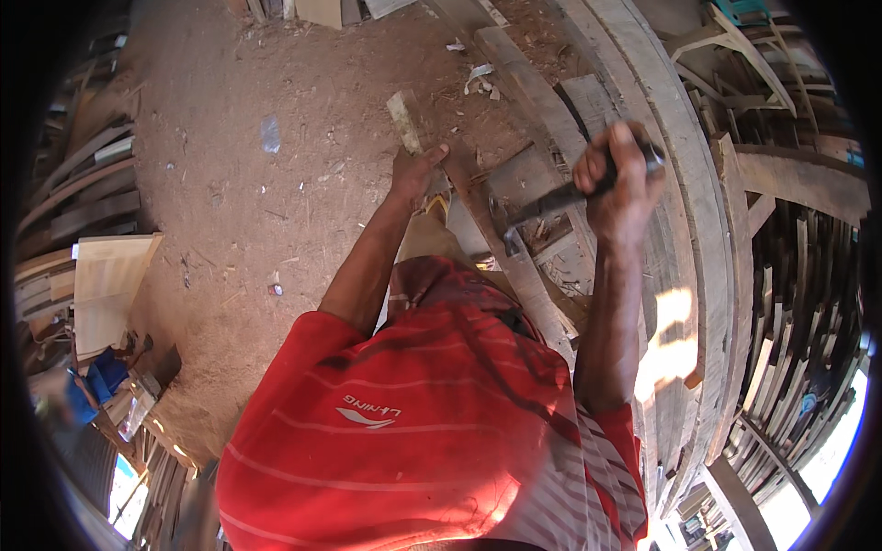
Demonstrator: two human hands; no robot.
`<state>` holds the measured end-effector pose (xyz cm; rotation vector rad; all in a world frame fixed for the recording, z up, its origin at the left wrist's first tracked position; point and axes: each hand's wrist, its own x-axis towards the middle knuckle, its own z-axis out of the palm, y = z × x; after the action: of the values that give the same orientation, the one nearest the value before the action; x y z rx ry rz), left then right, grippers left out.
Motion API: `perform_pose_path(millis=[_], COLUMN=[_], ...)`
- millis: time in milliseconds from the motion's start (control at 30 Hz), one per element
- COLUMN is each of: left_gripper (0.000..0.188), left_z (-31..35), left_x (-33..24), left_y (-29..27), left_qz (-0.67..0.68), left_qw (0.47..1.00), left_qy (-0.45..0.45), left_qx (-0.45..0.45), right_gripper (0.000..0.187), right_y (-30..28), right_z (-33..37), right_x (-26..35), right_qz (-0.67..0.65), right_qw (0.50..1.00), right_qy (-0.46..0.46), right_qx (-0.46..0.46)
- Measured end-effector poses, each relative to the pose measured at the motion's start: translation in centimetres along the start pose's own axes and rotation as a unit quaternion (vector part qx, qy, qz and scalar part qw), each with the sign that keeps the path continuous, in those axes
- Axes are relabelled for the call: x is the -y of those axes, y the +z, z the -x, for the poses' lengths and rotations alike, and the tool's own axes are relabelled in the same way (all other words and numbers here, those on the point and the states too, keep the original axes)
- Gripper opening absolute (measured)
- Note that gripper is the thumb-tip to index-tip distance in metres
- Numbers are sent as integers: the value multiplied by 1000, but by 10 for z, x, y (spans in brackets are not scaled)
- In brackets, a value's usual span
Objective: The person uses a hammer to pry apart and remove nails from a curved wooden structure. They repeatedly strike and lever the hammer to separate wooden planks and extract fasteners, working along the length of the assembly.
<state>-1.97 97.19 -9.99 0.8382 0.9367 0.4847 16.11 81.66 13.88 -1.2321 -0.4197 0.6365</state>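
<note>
My right hand is closed round the black grip of a hammer. The hammer's dark head is over a narrow wooden plank that runs from near my left hand back toward my waist; whether the two touch I cannot tell. My left hand is closed, its thumb pointing toward the far end of that plank. Out beyond its fingers sticks a short pale wooden strip, which it seems to grip. Its lower fingers are hidden.
Long curved timber boards run along my right side, with a sunlit patch on them. Farther right stand stacked wooden slats. Brown dirt floor with scraps spreads to the left, where a light wooden panel leans by piled boards.
</note>
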Motion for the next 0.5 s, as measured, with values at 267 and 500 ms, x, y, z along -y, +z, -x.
perform_pose_path(millis=[267, 500], left_gripper=[52, 60], left_z=[0, -2], left_x=[3, 4], left_y=[0, -3], left_qz=[-6, -5], left_qw=[999, 1000], left_qy=[-16, -23], left_qx=[-34, -10], right_gripper=[32, 32], right_y=[34, 60], right_z=[-80, -132], right_x=[-21, -42], right_qz=[77, 73], right_qw=[995, 983], right_qy=[55, 159], right_qx=[45, 49])
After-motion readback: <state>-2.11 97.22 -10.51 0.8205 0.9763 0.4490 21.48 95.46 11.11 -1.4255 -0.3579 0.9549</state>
